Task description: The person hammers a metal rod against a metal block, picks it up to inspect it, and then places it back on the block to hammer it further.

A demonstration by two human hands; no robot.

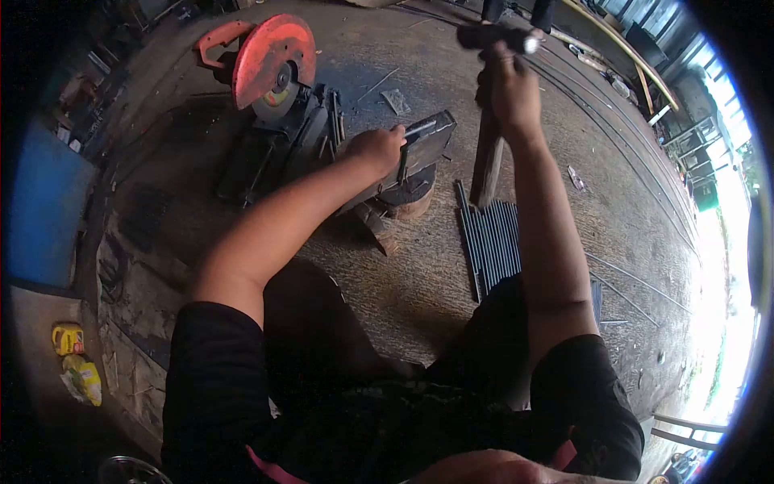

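Observation:
My right hand [513, 95] is closed round the wooden handle of a hammer [488, 161], raised with its dark metal head at the top. My left hand [376, 153] is closed on a thin metal rod [421, 129], whose end lies over a dark steel block [429, 143]. The block rests on a round wooden stump [411, 206]. Below the hammer, several metal rods [493, 242] lie side by side on the ground, partly hidden by my leg and right arm.
An orange cut-off saw [274, 60] with a round disc stands at the left. A small clear plastic packet [396, 102] lies behind the block. Long bars [621, 129] stretch along the right. Yellow packets [81, 375] lie at the lower left. Another person's legs [542, 14] show at the top.

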